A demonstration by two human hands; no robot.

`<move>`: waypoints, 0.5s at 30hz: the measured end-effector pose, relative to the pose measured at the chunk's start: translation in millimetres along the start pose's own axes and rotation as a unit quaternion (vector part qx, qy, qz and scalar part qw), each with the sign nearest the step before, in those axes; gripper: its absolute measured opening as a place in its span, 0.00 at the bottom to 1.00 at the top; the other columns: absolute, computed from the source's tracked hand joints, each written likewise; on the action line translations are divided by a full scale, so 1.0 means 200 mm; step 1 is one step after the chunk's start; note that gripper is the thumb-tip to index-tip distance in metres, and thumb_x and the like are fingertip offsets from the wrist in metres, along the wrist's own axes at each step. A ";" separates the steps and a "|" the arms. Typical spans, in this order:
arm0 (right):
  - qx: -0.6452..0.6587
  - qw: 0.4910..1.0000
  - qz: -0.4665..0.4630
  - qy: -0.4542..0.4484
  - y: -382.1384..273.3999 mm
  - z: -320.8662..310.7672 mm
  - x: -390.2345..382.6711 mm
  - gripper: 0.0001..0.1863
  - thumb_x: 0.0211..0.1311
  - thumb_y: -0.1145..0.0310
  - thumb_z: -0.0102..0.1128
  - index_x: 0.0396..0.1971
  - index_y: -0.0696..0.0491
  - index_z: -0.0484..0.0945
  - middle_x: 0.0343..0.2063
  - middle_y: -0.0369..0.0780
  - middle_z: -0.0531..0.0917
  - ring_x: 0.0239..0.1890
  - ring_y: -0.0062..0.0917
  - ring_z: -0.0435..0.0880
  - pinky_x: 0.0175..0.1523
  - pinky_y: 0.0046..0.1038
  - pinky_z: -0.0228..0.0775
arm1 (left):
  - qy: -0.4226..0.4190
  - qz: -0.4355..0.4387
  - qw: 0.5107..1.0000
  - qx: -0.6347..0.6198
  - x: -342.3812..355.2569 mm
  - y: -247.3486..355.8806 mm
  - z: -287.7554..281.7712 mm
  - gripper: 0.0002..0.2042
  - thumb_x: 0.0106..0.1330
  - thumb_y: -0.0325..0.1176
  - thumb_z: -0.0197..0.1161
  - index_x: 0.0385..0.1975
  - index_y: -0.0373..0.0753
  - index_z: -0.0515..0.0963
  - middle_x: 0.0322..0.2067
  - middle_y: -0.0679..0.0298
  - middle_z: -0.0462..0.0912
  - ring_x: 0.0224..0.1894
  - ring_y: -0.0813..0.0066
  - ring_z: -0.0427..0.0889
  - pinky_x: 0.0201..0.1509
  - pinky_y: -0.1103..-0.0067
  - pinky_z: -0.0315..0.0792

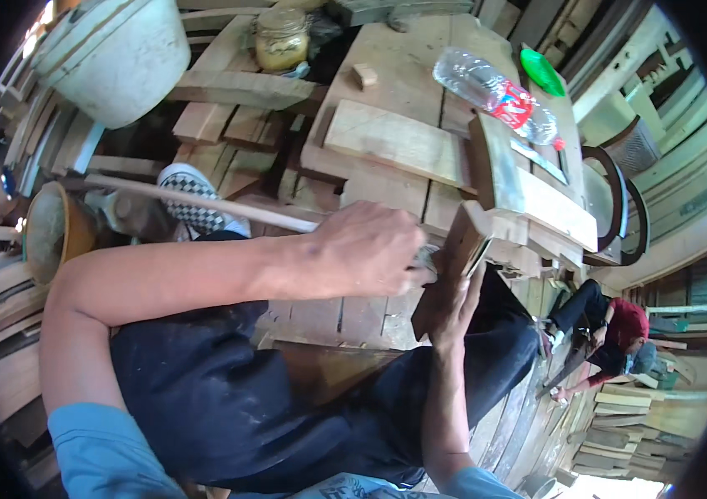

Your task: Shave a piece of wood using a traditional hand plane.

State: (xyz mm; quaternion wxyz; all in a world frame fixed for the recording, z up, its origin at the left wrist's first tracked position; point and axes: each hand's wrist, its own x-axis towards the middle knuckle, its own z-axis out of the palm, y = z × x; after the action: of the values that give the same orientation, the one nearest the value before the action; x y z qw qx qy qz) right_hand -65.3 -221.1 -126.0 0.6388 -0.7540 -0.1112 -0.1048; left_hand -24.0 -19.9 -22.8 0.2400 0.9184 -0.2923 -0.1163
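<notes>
My left hand (pixel 370 249) is closed around a long pale wooden stick (pixel 229 209), which runs back to the left over a checkered shoe. A small greyish part (pixel 426 259) shows past its fingers, against the wood; its kind is hard to make out. My right hand (pixel 455 303) grips a brown wooden block (pixel 463 237) upright above my lap, fingers along its right face. Both hands are close together at the near edge of a low wooden worktable (pixel 370 62).
On the worktable lie a flat board (pixel 395 140), a standing wood piece (pixel 496 166), a plastic bottle (pixel 495 91) and a green lid (pixel 542 71). A white bucket (pixel 116 62) and a jar (pixel 280 40) stand far left. Another person (pixel 624 324) works at right.
</notes>
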 end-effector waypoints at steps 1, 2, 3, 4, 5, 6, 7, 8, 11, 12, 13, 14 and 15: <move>0.013 0.999 0.006 -0.035 -0.06 0.01 0.01 0.43 0.68 0.37 0.38 0.65 0.62 0.56 0.41 0.43 0.77 0.37 0.25 0.76 0.41 0.29 0.70 | 0.005 0.006 1.000 0.001 -0.01 -0.02 0.00 0.18 0.59 0.43 0.65 0.27 0.28 0.80 0.31 0.44 0.81 0.32 0.50 0.84 0.38 0.64 0.79; 0.003 0.999 -0.015 -0.032 -0.08 0.02 0.02 0.45 0.66 0.35 0.38 0.66 0.61 0.56 0.36 0.39 0.76 0.32 0.20 0.74 0.34 0.25 0.67 | 0.034 -0.001 0.999 0.010 -0.01 -0.04 0.01 0.18 0.58 0.43 0.65 0.27 0.29 0.80 0.30 0.45 0.82 0.32 0.49 0.84 0.38 0.64 0.79; 0.003 0.999 -0.022 -0.030 -0.06 0.02 0.01 0.44 0.67 0.36 0.37 0.66 0.61 0.56 0.37 0.40 0.77 0.32 0.20 0.73 0.34 0.24 0.66 | 0.064 -0.009 0.998 0.019 0.00 -0.05 0.02 0.18 0.58 0.43 0.65 0.27 0.29 0.80 0.30 0.45 0.82 0.32 0.49 0.84 0.38 0.64 0.79; 0.015 0.999 -0.008 -0.028 -0.07 0.03 0.02 0.42 0.69 0.38 0.37 0.66 0.61 0.56 0.40 0.42 0.78 0.34 0.21 0.75 0.37 0.25 0.68 | -0.023 -0.044 0.999 -0.010 0.00 -0.01 -0.03 0.19 0.58 0.44 0.65 0.27 0.29 0.80 0.30 0.47 0.82 0.32 0.48 0.84 0.39 0.64 0.79; 0.027 0.999 0.005 -0.026 -0.08 0.04 0.04 0.41 0.70 0.39 0.36 0.66 0.61 0.56 0.43 0.44 0.78 0.37 0.23 0.76 0.39 0.26 0.69 | -0.022 -0.040 0.999 -0.011 0.00 0.00 -0.02 0.19 0.58 0.44 0.65 0.27 0.29 0.80 0.30 0.47 0.82 0.32 0.48 0.84 0.39 0.64 0.79; -0.006 1.000 -0.007 -0.013 -0.02 0.02 0.05 0.38 0.72 0.43 0.35 0.67 0.62 0.54 0.50 0.47 0.76 0.44 0.28 0.77 0.47 0.30 0.71 | -0.009 -0.015 1.000 0.005 0.00 0.00 0.00 0.19 0.58 0.44 0.65 0.27 0.28 0.80 0.30 0.47 0.82 0.32 0.48 0.84 0.38 0.64 0.79; -0.006 1.000 -0.008 -0.014 -0.01 0.02 0.04 0.38 0.72 0.43 0.35 0.67 0.62 0.54 0.50 0.47 0.76 0.44 0.28 0.77 0.47 0.30 0.71 | 0.003 0.006 1.000 0.023 -0.01 0.00 0.01 0.19 0.58 0.44 0.65 0.27 0.28 0.80 0.31 0.47 0.82 0.32 0.48 0.84 0.38 0.64 0.79; -0.014 0.999 -0.024 -0.022 -0.02 0.02 0.03 0.38 0.72 0.44 0.36 0.67 0.62 0.54 0.51 0.48 0.75 0.48 0.30 0.77 0.50 0.32 0.71 | 0.004 0.006 1.000 0.023 -0.02 0.00 0.02 0.19 0.58 0.44 0.65 0.27 0.28 0.80 0.31 0.47 0.82 0.32 0.48 0.84 0.38 0.64 0.79; -0.006 0.999 -0.029 -0.018 -0.05 0.04 0.02 0.38 0.72 0.44 0.36 0.67 0.63 0.53 0.54 0.49 0.74 0.51 0.32 0.76 0.53 0.34 0.70 | -0.003 0.013 1.000 0.007 -0.02 0.00 0.02 0.19 0.57 0.43 0.66 0.26 0.28 0.80 0.30 0.46 0.82 0.32 0.48 0.84 0.38 0.63 0.78; -0.013 0.999 -0.037 -0.020 -0.04 0.04 0.03 0.39 0.72 0.43 0.36 0.67 0.63 0.53 0.51 0.48 0.75 0.48 0.31 0.77 0.50 0.33 0.71 | -0.009 0.009 1.000 0.011 -0.02 0.00 0.01 0.18 0.57 0.43 0.66 0.26 0.28 0.80 0.29 0.46 0.82 0.33 0.48 0.84 0.38 0.63 0.78; -0.021 0.999 -0.044 -0.021 -0.03 0.04 0.04 0.39 0.71 0.43 0.36 0.67 0.63 0.53 0.49 0.47 0.77 0.45 0.29 0.78 0.47 0.32 0.72 | -0.015 0.004 1.000 0.013 -0.02 0.00 0.01 0.18 0.56 0.42 0.66 0.27 0.28 0.80 0.29 0.46 0.82 0.33 0.48 0.84 0.39 0.63 0.78; -0.021 0.999 -0.045 -0.021 -0.03 0.03 0.03 0.39 0.71 0.43 0.36 0.67 0.63 0.53 0.49 0.47 0.77 0.45 0.29 0.78 0.47 0.32 0.72 | -0.014 0.004 1.000 0.014 -0.02 0.00 0.01 0.18 0.56 0.42 0.66 0.27 0.28 0.80 0.29 0.46 0.82 0.33 0.48 0.84 0.39 0.63 0.78; 0.000 0.999 -0.031 -0.029 -0.03 0.02 0.02 0.40 0.71 0.42 0.36 0.67 0.63 0.54 0.45 0.46 0.78 0.41 0.27 0.77 0.44 0.30 0.72 | -0.011 -0.001 1.000 0.010 -0.02 -0.01 0.01 0.18 0.56 0.42 0.66 0.27 0.28 0.80 0.29 0.46 0.82 0.33 0.48 0.84 0.39 0.63 0.78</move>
State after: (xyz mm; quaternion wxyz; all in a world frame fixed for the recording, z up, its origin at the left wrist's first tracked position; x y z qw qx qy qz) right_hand -62.6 -215.1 -119.0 0.6319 -0.7529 -0.1529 -0.1022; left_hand -27.4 -16.0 -24.6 0.2272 0.9199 -0.2947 -0.1233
